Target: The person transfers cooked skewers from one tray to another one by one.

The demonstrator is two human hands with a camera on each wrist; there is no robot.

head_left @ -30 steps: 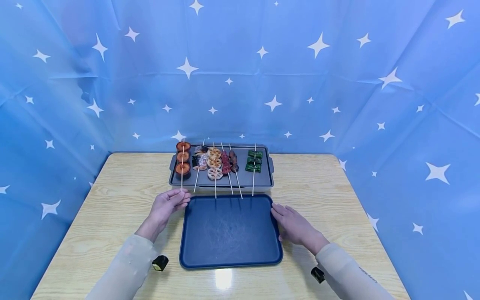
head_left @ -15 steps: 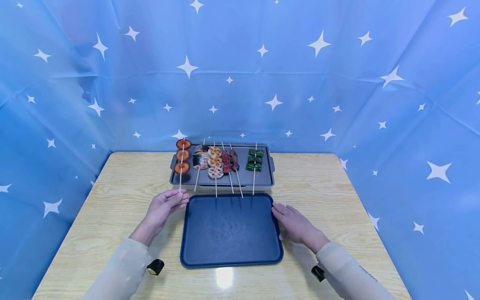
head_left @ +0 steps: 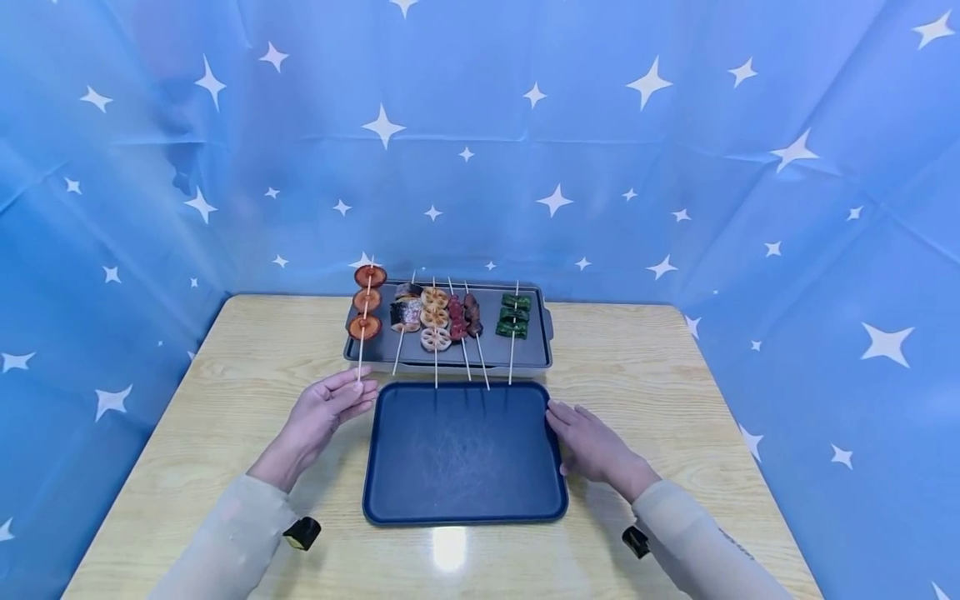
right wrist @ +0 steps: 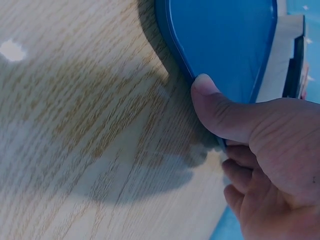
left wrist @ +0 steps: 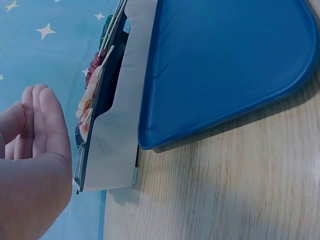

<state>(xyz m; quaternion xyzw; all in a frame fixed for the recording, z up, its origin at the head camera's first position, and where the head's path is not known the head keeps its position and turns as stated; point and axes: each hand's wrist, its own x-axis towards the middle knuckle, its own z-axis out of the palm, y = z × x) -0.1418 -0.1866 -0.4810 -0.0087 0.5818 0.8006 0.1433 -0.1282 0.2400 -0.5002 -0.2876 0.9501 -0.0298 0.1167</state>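
In the head view my left hand (head_left: 324, 417) pinches the lower end of the stick of a skewer with round orange-brown pieces like mushroom caps (head_left: 365, 327). The skewer is raised at the left end of a grey grill plate (head_left: 487, 360). The left wrist view shows the left thumb and fingers brought together, with the skewer hidden. My right hand (head_left: 596, 444) rests at the right rim of a dark blue tray (head_left: 461, 467), its fingers extended. In the right wrist view the right thumb (right wrist: 212, 97) touches the tray's edge.
On the grill plate lie a fish skewer (head_left: 406, 314), a lotus root skewer (head_left: 435, 317), a red meat skewer (head_left: 457, 318), a brown meat skewer (head_left: 472, 315) and a green pepper skewer (head_left: 513, 315). Their sticks overhang its front edge. A wooden table (head_left: 630, 358) bears everything; a starred blue curtain (head_left: 480, 100) surrounds it.
My left hand has lifted the mushroom-like skewer up from the grill plate and shifted slightly left. The right hand stays at the tray's rim. The head view has shifted a little.
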